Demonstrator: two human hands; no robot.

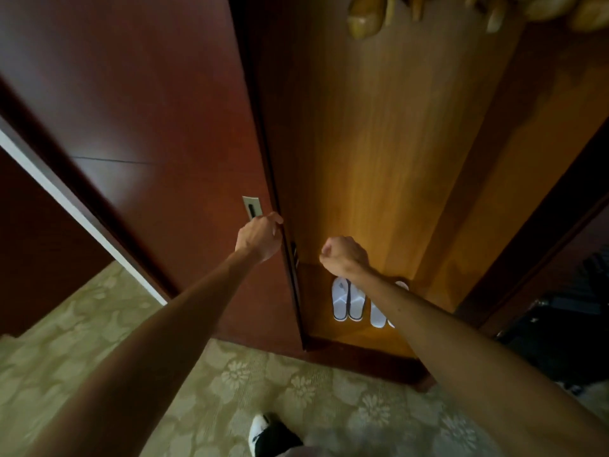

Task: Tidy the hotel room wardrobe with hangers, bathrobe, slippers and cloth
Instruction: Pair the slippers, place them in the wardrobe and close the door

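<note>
**Wardrobe standing open, hand on its door**

The wardrobe (pixel 379 143) is standing open ahead, its lit wooden inside showing right of the dark red door (pixel 138 110). The left hand (pixel 260 237) is gripping the door's right edge, fingers curled round it, just below the metal pull (pixel 252 208). The right hand (pixel 342 255) is hovering inside the opening, clenched in a loose fist and holding nothing. Slippers (pixel 347 300) are lying on the wardrobe floor, one white pair side by side, a second pair to its right partly hidden by the right forearm. Hangers (pixel 365 18) are hanging blurred at the top. A shoe (pixel 268 435) is resting on the near carpet (pixel 82 341).
</note>
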